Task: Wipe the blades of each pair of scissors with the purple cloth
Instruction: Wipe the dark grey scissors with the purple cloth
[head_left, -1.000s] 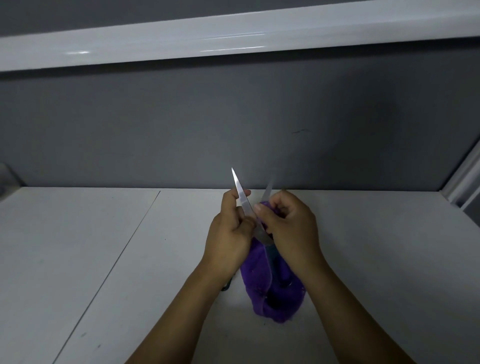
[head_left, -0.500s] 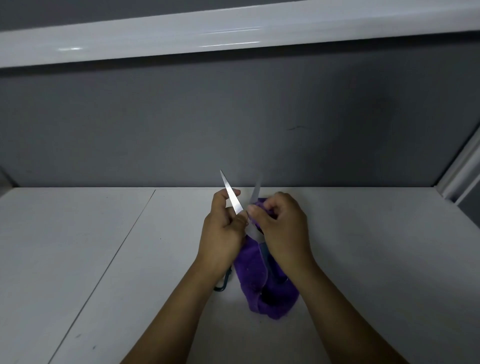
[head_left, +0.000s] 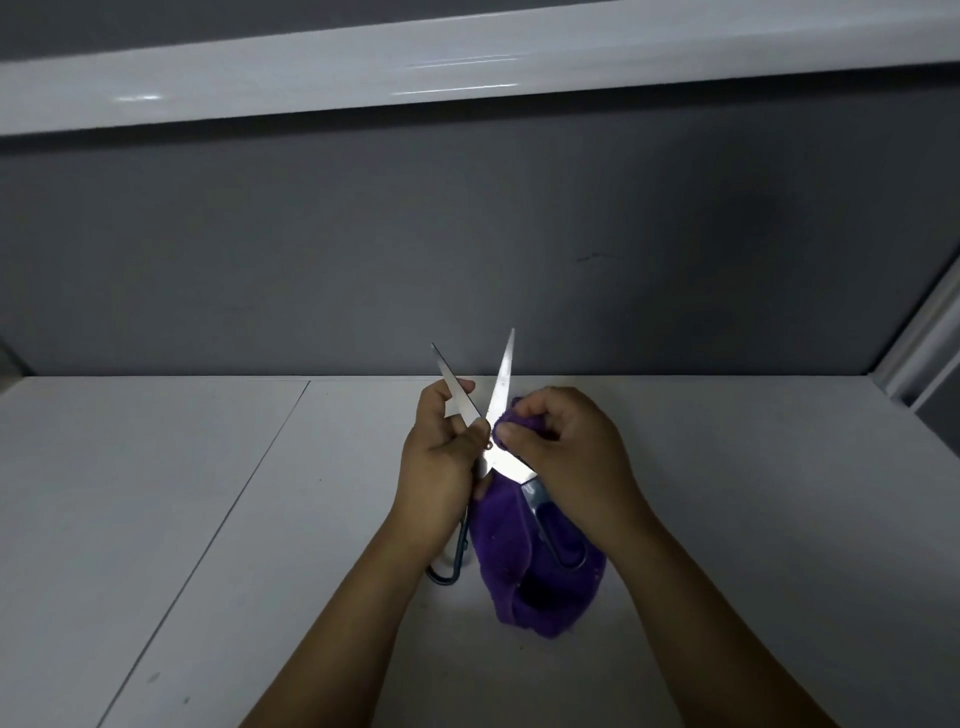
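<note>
One pair of scissors (head_left: 500, 395) with steel blades and dark handles is held upright above the white table, its blades spread in a V. My left hand (head_left: 441, 467) grips it around the pivot, fingers along the left blade. My right hand (head_left: 566, 452) pinches a fold of the purple cloth (head_left: 524, 566) against the base of the right blade. The rest of the cloth hangs down behind the handles and bunches on the table. The handle loops show below my hands, one in front of the cloth.
The white table (head_left: 208, 519) has a seam running diagonally on its left part. A grey wall (head_left: 467, 234) rises behind it, with a white shelf edge (head_left: 467, 67) overhead and a white frame (head_left: 924, 332) at the right. No other scissors are in view.
The right blade has become sharply visible and stands clear of the cloth. My right hand with the cloth has slid down to the blade's base near the pivot.
</note>
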